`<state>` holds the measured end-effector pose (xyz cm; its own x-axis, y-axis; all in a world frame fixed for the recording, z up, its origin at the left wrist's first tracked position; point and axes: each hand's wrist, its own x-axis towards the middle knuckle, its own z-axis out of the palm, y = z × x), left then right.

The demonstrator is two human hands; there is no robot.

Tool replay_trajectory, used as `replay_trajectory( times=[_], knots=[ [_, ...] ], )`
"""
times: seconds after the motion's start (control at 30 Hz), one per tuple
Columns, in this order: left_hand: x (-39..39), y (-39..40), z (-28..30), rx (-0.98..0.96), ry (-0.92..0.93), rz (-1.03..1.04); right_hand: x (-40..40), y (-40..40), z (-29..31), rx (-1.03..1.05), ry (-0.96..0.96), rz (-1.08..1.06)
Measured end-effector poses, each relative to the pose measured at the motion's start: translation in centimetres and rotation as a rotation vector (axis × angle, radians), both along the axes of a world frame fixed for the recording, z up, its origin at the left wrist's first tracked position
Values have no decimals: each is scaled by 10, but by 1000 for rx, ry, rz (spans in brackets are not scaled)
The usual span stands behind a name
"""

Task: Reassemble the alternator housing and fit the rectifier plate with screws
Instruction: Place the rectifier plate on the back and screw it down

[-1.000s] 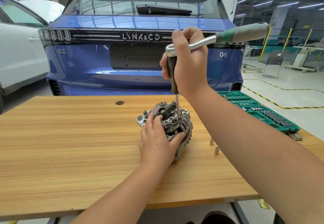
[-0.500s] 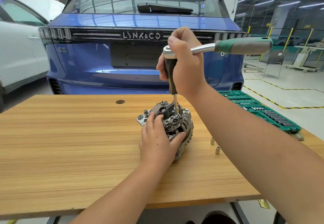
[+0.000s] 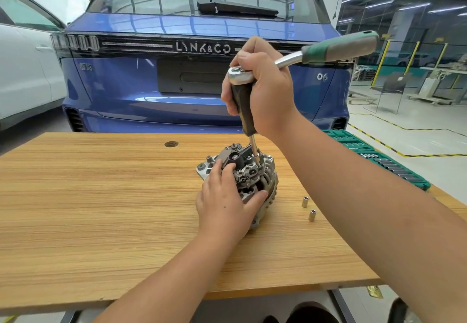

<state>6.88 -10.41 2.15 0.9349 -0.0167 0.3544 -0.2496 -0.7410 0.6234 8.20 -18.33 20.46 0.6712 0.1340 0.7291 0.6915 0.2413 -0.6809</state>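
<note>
A grey metal alternator (image 3: 266, 180) stands on the wooden table (image 3: 101, 209), its dark rectifier plate (image 3: 243, 159) facing up. My left hand (image 3: 225, 204) grips its near side, thumb round the right rim. My right hand (image 3: 262, 93) holds the head of a ratchet wrench (image 3: 336, 48) together with the black grip of a long extension bar (image 3: 245, 110). The bar runs down to a screw (image 3: 255, 156) on the plate's far right. The wrench's green and grey handle sticks out to the upper right.
Two small silver sockets (image 3: 308, 207) stand on the table right of the alternator. A green socket tray (image 3: 386, 158) lies at the table's far right edge. A blue car (image 3: 177, 82) is parked just behind the table, a white car (image 3: 22, 70) to the left.
The wrench handle has swung slightly, its far end rising from level to tilted upward. My left hand and the alternator have stayed in place.
</note>
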Motion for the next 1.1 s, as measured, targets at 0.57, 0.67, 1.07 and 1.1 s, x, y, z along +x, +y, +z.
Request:
replay_trajectory(
  times=[0.57, 0.67, 1.07, 1.1],
  knots=[
    [33, 15, 48, -239, -99, -428, 4, -12, 16, -948, -609, -848],
    [50, 26, 57, -44, -203, -489, -4, -4, 26, -1289, -627, -969],
    [56, 11, 54, 218, -27, -366, -26, 0, 52, -1770, -592, -991],
    [51, 7, 53, 265, -33, -312, -27, 0, 51, -1771, -554, -1015]
  ],
)
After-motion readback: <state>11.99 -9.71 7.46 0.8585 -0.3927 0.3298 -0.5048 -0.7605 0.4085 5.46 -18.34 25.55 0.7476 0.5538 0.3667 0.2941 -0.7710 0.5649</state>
